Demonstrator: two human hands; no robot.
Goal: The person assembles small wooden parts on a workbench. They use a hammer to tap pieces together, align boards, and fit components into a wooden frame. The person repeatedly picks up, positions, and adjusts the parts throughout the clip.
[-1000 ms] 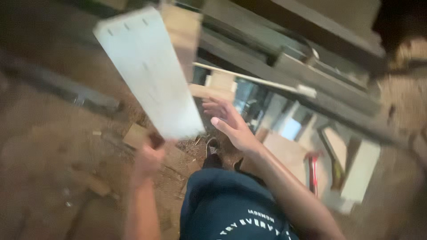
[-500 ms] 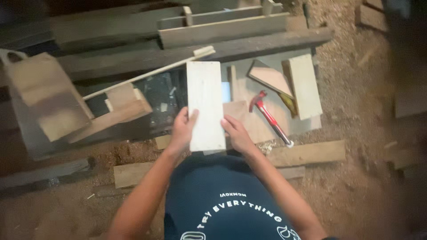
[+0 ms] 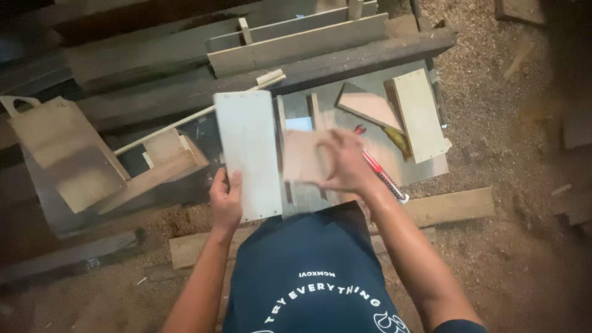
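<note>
Shifted leftward since the earlier frame, pale rectangular board (image 3: 248,154) lies on the grey work surface (image 3: 431,169), my left hand (image 3: 226,200) pinching its lower edge while my blurred right hand (image 3: 345,161) grasps a small brown wood piece (image 3: 300,157), best steadied before joining

There are two hands: the left hand (image 3: 226,200) and the right hand (image 3: 345,163). There is one long pale board (image 3: 248,154) and one small brown board (image 3: 300,155), which looks blurry. There is one hammer with a red handle (image 3: 381,171). One triangle piece of wood (image 3: 370,106) lies there, and one pale flat board (image 3: 420,115) is just beside it. One thin stick (image 3: 203,112) lies across the dark beams.
</note>
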